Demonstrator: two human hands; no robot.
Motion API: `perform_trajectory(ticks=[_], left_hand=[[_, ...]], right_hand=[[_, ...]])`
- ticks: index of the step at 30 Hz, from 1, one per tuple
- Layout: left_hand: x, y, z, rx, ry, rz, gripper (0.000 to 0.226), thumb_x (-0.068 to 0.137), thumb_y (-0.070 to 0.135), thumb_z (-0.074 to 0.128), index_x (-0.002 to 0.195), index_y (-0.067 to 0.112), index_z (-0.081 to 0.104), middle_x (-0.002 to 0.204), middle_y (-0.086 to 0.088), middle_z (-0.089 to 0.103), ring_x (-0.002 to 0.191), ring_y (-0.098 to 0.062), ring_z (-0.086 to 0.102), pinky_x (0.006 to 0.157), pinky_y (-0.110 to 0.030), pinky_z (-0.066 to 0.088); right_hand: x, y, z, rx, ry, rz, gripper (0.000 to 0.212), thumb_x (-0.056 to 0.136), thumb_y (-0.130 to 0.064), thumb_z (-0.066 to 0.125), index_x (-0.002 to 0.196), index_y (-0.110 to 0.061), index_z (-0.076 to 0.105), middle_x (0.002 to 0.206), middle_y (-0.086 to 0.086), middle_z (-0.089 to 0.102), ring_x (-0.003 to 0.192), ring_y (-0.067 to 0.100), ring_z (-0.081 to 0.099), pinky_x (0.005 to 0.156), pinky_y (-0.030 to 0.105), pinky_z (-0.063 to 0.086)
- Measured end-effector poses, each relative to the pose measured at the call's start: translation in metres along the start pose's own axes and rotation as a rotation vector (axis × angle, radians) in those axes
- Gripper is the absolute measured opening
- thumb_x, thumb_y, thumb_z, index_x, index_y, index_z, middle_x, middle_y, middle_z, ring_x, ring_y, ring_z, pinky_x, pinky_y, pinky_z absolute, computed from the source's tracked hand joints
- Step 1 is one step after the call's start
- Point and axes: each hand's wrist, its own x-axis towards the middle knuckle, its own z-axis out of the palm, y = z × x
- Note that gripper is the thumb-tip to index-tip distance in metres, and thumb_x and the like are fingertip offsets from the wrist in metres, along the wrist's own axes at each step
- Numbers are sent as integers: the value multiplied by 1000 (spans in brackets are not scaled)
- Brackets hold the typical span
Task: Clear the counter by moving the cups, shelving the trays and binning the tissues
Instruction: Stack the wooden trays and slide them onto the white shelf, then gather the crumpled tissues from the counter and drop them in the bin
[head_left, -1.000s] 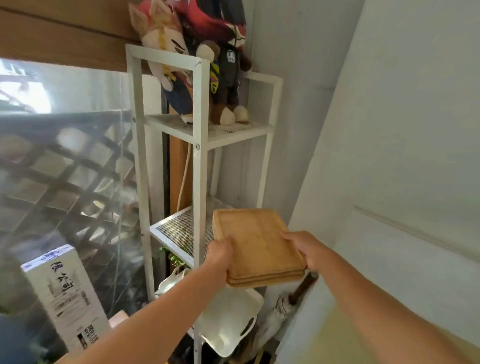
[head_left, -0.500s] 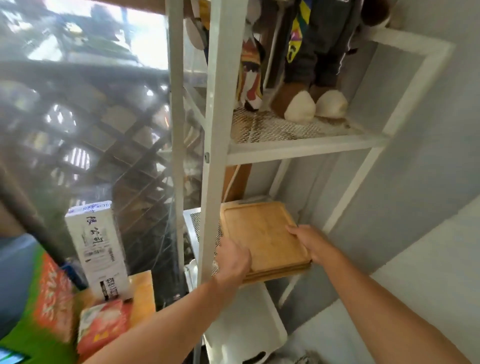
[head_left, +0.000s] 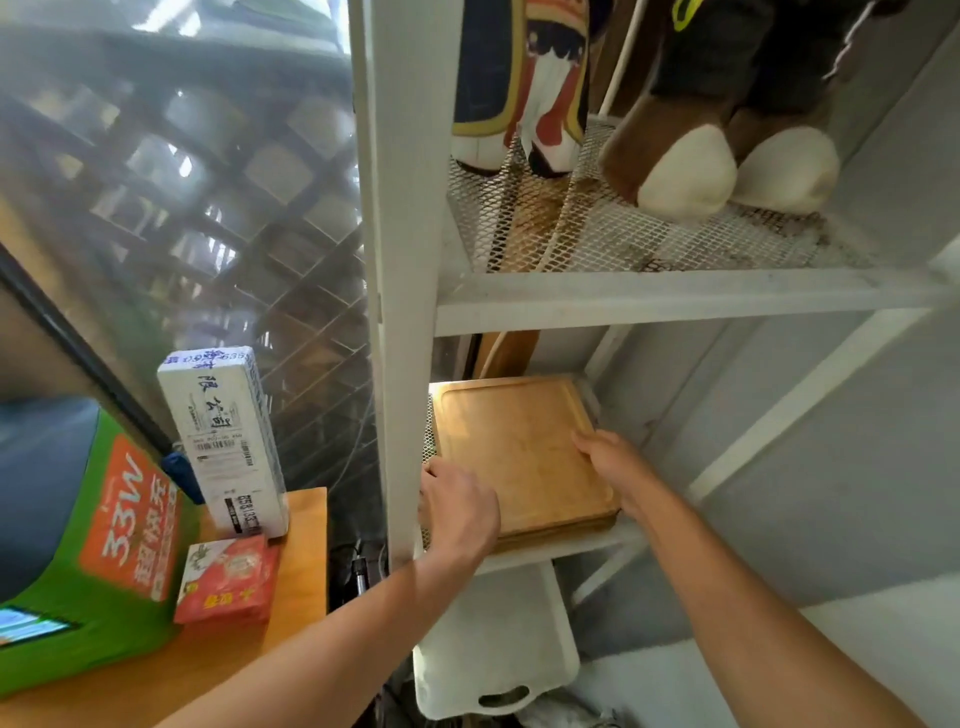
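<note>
A stack of wooden trays (head_left: 519, 452) lies flat on the mesh middle shelf of a white metal rack (head_left: 402, 260). My left hand (head_left: 457, 506) grips the stack's near left corner, beside the rack's front post. My right hand (head_left: 615, 465) holds the stack's right edge, fingers over the rim. The trays' near edge sits about level with the shelf's front bar. No cups or tissues are in view.
Plush toys (head_left: 675, 130) stand on the upper mesh shelf. A white plastic tray (head_left: 498, 654) with a handle slot sits below. To the left, a wooden table (head_left: 306, 551) carries a white carton (head_left: 223, 441), a red packet (head_left: 228, 577) and a green box (head_left: 88, 545). Grey wall on the right.
Both hands have pushed the wooden trays from in front of the rack onto the middle shelf. The view has come closer and lower.
</note>
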Motion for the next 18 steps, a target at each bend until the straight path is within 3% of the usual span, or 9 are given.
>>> perform_trajectory(ticks=[3, 5, 8, 10, 11, 13, 16, 18], left_hand=[[3, -3, 0, -7, -16, -9, 31, 93, 10, 49, 121, -3, 44, 126, -20, 45, 110, -32, 47, 83, -30, 37], [3, -4, 2, -11, -7, 9, 32, 93, 10, 50, 121, -2, 43, 123, -18, 45, 104, -26, 48, 84, -29, 39], [-1, -3, 2, -94, 22, 24, 22, 92, 8, 52, 112, 0, 49, 93, 0, 40, 75, -11, 38, 72, -22, 32], [-10, -1, -8, -111, -9, 75, 10, 92, 6, 52, 97, -2, 54, 84, -2, 46, 85, -24, 54, 67, -22, 31], [-16, -1, -13, -109, -41, 131, 15, 92, 6, 51, 99, -7, 56, 94, -14, 55, 96, -37, 57, 70, -27, 31], [-33, -4, -19, -84, -118, 231, 35, 94, 13, 51, 118, -12, 50, 122, -31, 50, 112, -50, 49, 79, -42, 37], [-61, -11, -25, -40, -174, 272, 59, 95, 37, 49, 141, 6, 30, 147, -17, 29, 133, -40, 31, 109, -53, 30], [-83, -19, -31, 18, -216, 429, 54, 94, 38, 48, 139, 11, 34, 148, -12, 27, 137, -35, 25, 114, -52, 27]], right_hand=[[3, 2, 4, -53, 13, -20, 43, 97, -41, 55, 131, -14, 58, 117, 6, 67, 104, 24, 65, 92, 44, 54], [4, 5, 5, -97, 37, -33, 43, 97, -41, 54, 132, -15, 58, 114, 4, 66, 105, 23, 63, 91, 42, 53], [4, 5, 6, -136, 55, -41, 49, 98, -43, 52, 138, -15, 53, 121, 5, 63, 108, 25, 60, 91, 40, 49], [2, 5, 5, -207, 88, -59, 55, 98, -44, 51, 142, -12, 48, 128, 8, 59, 113, 27, 57, 93, 40, 47], [-1, 6, 5, -256, 114, -79, 56, 98, -45, 51, 142, -11, 48, 127, 9, 59, 110, 26, 56, 89, 39, 46], [-10, 10, 7, -339, 191, -129, 54, 97, -46, 52, 140, -12, 49, 125, 10, 59, 99, 22, 53, 81, 36, 43], [-39, 20, 16, -419, 380, -229, 49, 95, -42, 55, 134, -12, 54, 122, 14, 63, 94, 25, 54, 78, 37, 44], [-65, 29, 25, -532, 538, -330, 46, 92, -36, 58, 126, -5, 59, 120, 24, 63, 104, 35, 56, 89, 44, 46]])
